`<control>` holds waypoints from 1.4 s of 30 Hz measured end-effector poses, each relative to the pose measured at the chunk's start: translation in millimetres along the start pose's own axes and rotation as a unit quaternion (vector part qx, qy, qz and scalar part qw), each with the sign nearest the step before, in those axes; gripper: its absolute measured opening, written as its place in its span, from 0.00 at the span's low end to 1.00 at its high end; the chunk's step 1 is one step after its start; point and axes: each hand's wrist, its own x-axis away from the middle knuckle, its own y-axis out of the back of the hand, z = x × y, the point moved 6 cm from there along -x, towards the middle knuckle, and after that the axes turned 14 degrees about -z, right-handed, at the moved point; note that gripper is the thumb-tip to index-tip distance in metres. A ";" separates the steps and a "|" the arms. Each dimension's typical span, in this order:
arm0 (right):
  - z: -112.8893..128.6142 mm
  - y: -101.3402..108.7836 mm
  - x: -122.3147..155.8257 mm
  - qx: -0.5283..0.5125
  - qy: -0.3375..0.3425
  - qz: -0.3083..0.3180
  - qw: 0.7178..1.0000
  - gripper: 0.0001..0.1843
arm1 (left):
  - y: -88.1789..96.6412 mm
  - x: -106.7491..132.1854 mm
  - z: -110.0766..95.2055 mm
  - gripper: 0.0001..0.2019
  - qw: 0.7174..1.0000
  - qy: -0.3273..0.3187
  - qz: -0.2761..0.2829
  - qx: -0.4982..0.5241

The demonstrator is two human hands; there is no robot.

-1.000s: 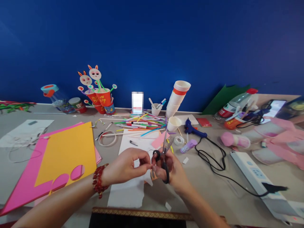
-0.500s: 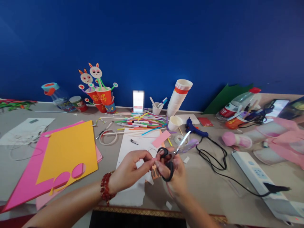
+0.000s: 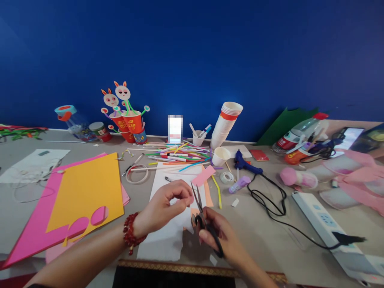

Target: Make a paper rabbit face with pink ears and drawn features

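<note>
My left hand (image 3: 166,206), with a red beaded bracelet at its wrist, pinches a small pink paper piece (image 3: 191,200) that its fingertips mostly cover. In my right hand (image 3: 223,234) are black-handled scissors (image 3: 198,202), their blades slightly apart and pointing up beside the left fingertips. Beneath both hands lies a white sheet (image 3: 162,240) with a pink paper strip (image 3: 204,176) and orange paper (image 3: 209,195) at its right side. A black pen (image 3: 168,179) is partly hidden behind the left hand.
Pink and yellow card (image 3: 87,188) lies at left. Behind are colourful sticks (image 3: 180,154), stacked paper cups (image 3: 225,126) and rabbit-decorated red cups (image 3: 132,122). At right are a blue glue gun (image 3: 247,165), its looping cord, a purple glue stick (image 3: 239,185) and a power strip (image 3: 327,224).
The scissors have swung round in my right hand: their blades now point up-left towards the pink piece instead of away to the right. My right hand has separated from the left and lowered slightly.
</note>
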 end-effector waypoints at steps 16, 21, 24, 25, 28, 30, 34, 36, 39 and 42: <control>-10.7 0.1 0.5 -0.002 -0.015 -0.004 1.000 0.32 | -11.1 -1.4 6.1 0.13 0.991 0.084 0.040 0.094; -12.2 1.2 0.3 0.006 -0.016 -0.015 1.000 0.32 | -12.8 -0.1 10.1 0.12 0.985 0.104 0.041 0.133; -12.8 0.8 0.7 0.004 -0.019 -0.015 1.000 0.32 | -12.9 -0.1 11.4 0.12 0.983 0.112 0.036 0.140; -12.8 0.8 0.7 0.005 -0.021 -0.016 1.000 0.31 | -13.0 -0.2 11.4 0.12 0.983 0.113 0.035 0.140; -12.6 0.8 0.5 0.007 -0.024 -0.021 0.999 0.31 | -13.1 -0.3 10.5 0.12 0.983 0.114 0.035 0.139; -12.5 0.8 0.1 0.008 -0.026 -0.025 0.999 0.31 | -13.3 -0.6 9.8 0.12 0.983 0.112 0.036 0.138; -12.8 1.2 -0.8 0.006 -0.024 -0.027 0.999 0.31 | -13.7 -1.0 10.7 0.12 0.984 0.109 0.037 0.132; -13.2 1.9 -1.1 0.008 -0.022 -0.027 0.999 0.31 | -13.6 -1.0 11.8 0.11 0.984 0.111 0.035 0.133; -14.0 3.0 -1.5 0.012 -0.023 -0.031 0.999 0.31 | -13.4 -0.7 13.0 0.11 0.984 0.113 0.033 0.134; -15.0 2.6 -1.5 0.006 -0.031 -0.031 0.999 0.31 | -13.4 -0.3 12.5 0.11 0.984 0.109 0.033 0.135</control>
